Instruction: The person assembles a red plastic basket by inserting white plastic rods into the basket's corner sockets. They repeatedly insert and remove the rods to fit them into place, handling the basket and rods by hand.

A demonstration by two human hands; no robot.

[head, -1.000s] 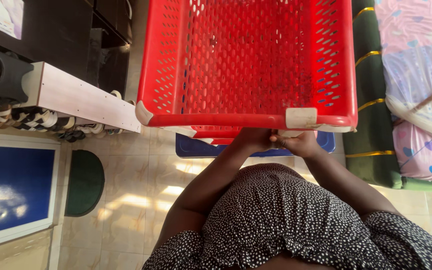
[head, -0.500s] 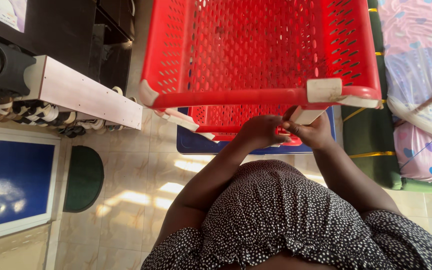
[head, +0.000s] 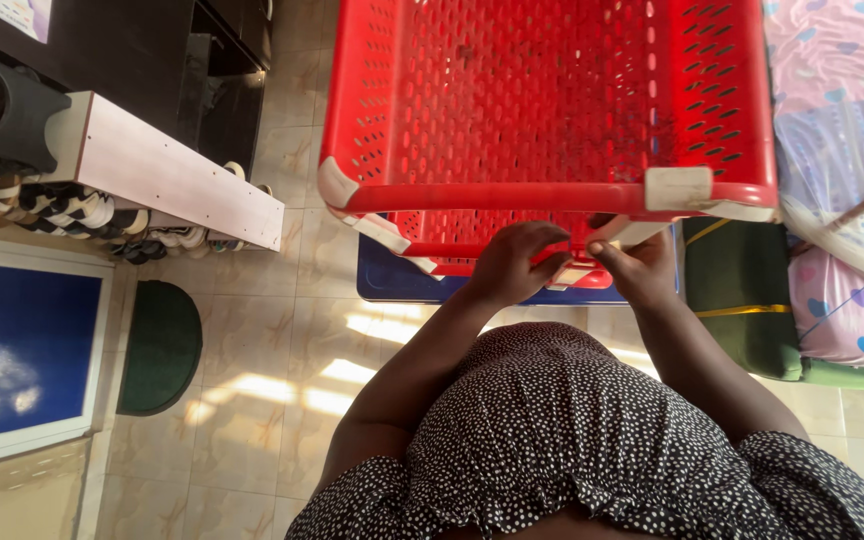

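Note:
Two red perforated plastic baskets with white corner pieces are nested in front of me. The upper basket [head: 552, 100] fills the top of the view. The lower basket [head: 472, 235] shows beneath its near rim. My left hand [head: 512, 265] curls its fingers over the lower basket's near edge. My right hand [head: 642, 268] pinches the same edge beside a white corner piece, just under the upper basket's rim. Both hands sit close together. My spotted dress [head: 572, 440] fills the bottom of the view.
A blue flat object [head: 392, 282] lies under the baskets on the tiled floor [head: 282, 370]. A white shoe shelf [head: 172, 180] with several shoes stands at left, a dark green mat [head: 162, 345] beside it. A green cushion [head: 742, 290] and a bed with a pink sheet [head: 842, 120] are at right.
The upper basket has risen toward the camera and shifted right, exposing more of the lower basket. My hands have moved from the upper rim down to the lower basket's edge.

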